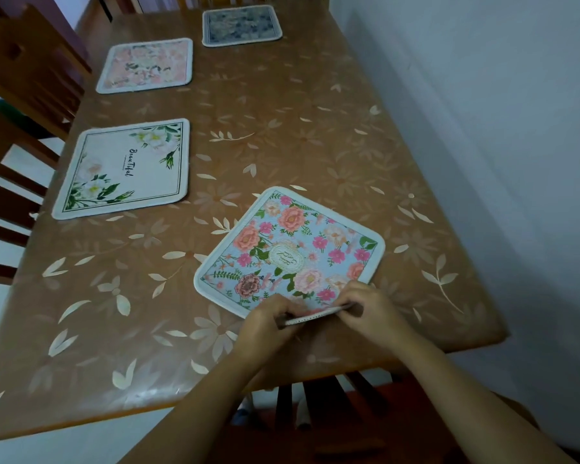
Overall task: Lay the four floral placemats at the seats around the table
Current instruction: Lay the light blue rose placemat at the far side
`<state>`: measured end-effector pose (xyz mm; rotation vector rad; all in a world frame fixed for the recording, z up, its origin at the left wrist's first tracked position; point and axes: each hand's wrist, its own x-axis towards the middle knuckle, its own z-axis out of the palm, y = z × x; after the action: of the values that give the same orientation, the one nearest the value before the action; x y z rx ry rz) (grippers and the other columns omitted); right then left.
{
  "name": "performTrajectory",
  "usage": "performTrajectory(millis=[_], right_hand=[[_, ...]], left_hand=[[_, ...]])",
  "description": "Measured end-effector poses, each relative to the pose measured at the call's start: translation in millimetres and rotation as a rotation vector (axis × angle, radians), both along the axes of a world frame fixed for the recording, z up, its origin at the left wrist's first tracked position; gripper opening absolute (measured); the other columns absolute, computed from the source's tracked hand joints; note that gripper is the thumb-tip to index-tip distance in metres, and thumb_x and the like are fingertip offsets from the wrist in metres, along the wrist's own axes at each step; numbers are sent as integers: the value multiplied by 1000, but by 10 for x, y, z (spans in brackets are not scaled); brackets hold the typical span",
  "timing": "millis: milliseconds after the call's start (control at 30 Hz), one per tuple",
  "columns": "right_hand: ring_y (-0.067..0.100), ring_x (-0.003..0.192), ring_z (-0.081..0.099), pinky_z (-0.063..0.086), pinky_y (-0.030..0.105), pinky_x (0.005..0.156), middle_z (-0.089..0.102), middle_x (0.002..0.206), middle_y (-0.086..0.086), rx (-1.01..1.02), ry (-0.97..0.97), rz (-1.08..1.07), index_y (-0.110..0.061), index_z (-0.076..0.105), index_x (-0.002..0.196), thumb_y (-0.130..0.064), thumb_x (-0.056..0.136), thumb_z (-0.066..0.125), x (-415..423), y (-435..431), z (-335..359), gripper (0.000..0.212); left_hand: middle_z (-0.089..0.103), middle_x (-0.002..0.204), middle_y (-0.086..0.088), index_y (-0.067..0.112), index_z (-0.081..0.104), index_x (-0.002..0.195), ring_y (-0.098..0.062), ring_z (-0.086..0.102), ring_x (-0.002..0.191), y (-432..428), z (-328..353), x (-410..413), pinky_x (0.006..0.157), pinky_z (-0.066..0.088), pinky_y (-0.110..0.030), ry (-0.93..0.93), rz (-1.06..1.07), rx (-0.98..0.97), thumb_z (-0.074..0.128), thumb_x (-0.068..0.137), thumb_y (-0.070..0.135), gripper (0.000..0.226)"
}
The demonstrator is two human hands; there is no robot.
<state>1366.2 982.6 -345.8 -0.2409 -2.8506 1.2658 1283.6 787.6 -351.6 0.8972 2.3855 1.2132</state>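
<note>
Each grip pinches the near edge of the blue floral placemat point(292, 252), left hand point(268, 324) and right hand point(370, 311) holding it raised, probably to square the skewed mat at six o'clock on the desk point(282, 135).

The left hand point(265, 326) and right hand point(365, 309) cover the near corner of the blue mat point(292, 249), and the fingers under its edge are hidden. The prints on the far mat point(241, 25) and pink mat point(146, 65) are blurred; the picture's left edge cuts off the chairs point(24, 61).
</note>
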Motion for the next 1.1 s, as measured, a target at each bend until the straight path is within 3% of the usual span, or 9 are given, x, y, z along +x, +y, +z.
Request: performTrajectory(millis=[100, 200, 300, 433, 567, 667, 867, 1000, 1100], right_hand=[[14, 79, 58, 45, 15, 71, 56, 79, -5, -33, -39, -62, -9, 67, 78, 2, 75, 68, 55, 124, -31, 11], [20, 87, 60, 46, 31, 86, 59, 85, -1, -26, -109, -132, -9, 68, 80, 1, 76, 67, 100, 241, -48, 11], [19, 90, 60, 44, 42, 94, 60, 90, 0, 44, -156, -114, -9, 67, 82, -3, 77, 68, 139, 280, -9, 8], [7, 92, 54, 47, 26, 76, 56, 92, -9, 85, -195, 40, -21, 65, 89, -22, 76, 70, 149, 128, 137, 14], [0, 87, 48, 39, 10, 67, 55, 95, -12, 124, -143, 110, -24, 63, 93, -30, 76, 68, 92, -139, 191, 19], [9, 86, 52, 41, 18, 69, 57, 94, -5, 124, -104, 95, -17, 64, 91, -20, 80, 64, 5, -287, 183, 11], [11, 77, 54, 44, 23, 69, 53, 81, -6, 60, -115, 31, -11, 66, 82, -11, 81, 63, -9, -293, 137, 3], [0, 72, 49, 39, 10, 65, 52, 79, -8, 49, -87, -12, -11, 66, 82, -8, 80, 64, 58, -253, 121, 4], [-3, 72, 46, 35, 2, 66, 51, 81, -11, 62, -103, -18, -12, 65, 83, -9, 81, 64, 110, -241, 89, 3]], left_hand=[[65, 83, -6, 8, 69, 80, -6, 56, 78, -66, -74, -77, 69, 39, -2, 42, -19, -31, 73, 70, -5, 16], [67, 86, -13, 4, 70, 82, -22, 62, 82, -104, -123, -151, 71, 48, -25, 125, -83, -103, 72, 70, -5, 15], [67, 85, -11, 7, 72, 82, -23, 62, 80, -134, -144, -147, 66, 44, -23, 125, -32, -118, 72, 72, -2, 13], [66, 83, -7, 9, 73, 86, -15, 57, 76, -98, -140, -133, 64, 38, -12, 101, 50, -87, 71, 75, 1, 14], [66, 84, -10, 8, 73, 88, -21, 59, 79, -37, -117, -68, 67, 48, -30, 114, 48, -76, 71, 75, 5, 14], [66, 82, -9, 9, 73, 87, -24, 59, 78, 38, -108, 25, 66, 48, -35, 129, 1, -69, 72, 75, 8, 11], [65, 89, -9, 9, 71, 88, -22, 59, 84, -6, -134, 22, 69, 43, -26, 132, -16, -113, 70, 76, 8, 12], [65, 95, -12, 6, 71, 90, -24, 58, 90, -149, -139, -124, 74, 41, -25, 149, -14, -183, 67, 74, -2, 18], [65, 90, -12, 6, 72, 88, -25, 59, 85, -252, -124, -268, 69, 40, -25, 107, 37, -229, 68, 75, -1, 15]])
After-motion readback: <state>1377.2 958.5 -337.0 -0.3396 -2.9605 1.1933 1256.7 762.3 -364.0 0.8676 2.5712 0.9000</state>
